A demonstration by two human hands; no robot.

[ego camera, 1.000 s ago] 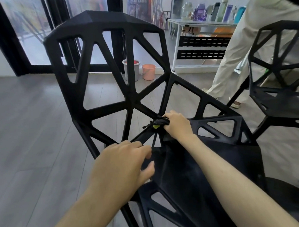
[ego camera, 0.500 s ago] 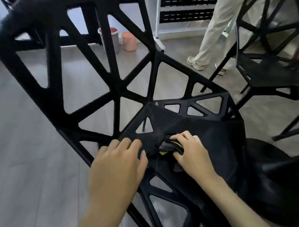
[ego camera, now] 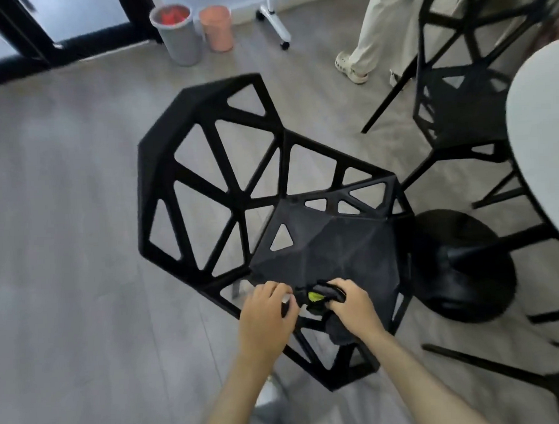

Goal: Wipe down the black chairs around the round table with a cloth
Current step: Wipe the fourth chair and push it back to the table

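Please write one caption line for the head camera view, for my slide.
Right hand wipes black chair seat with dark cloth; left hand steadies the front edge.

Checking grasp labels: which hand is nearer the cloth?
Right. The right hand grips the cloth on the chair seat's front edge; the left hand rests just beside it.
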